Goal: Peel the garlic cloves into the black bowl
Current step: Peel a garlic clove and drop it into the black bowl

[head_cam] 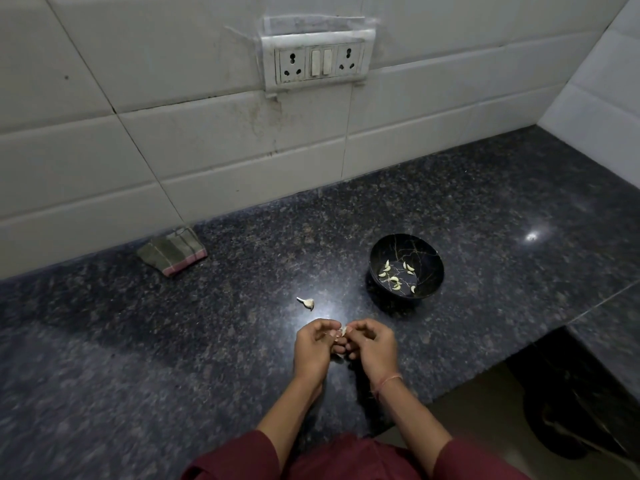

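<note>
Fingertips (323, 325) of both your hands curl inward and pinch one garlic clove (343, 330) between them, at lower centre of frame. Your left hand (313, 344) and right hand (372, 344) face each other, knuckles up, held low over the dark stone counter (173, 341). That is likely so loose skin drops onto the stone and not among the finished cloves. How much skin is off: too small to tell.

The black bowl (405, 247) sits right of centre, just above your right hand in the frame, near but not touching. A short reach, which looks deliberate. A small scatter of peeled cloves (393, 279) lies on its bottom.

One loose clove (306, 302) waits on the counter above and left of your hands, apart from them, skin on by the look. Probably next up.

A folded cloth (173, 251) lies at left against the tiled wall, well apart. A socket plate (317, 62) is at upper centre.

Judgement: mid-task. The bowl is partly stocked, with one clove in hand and one waiting.
</note>
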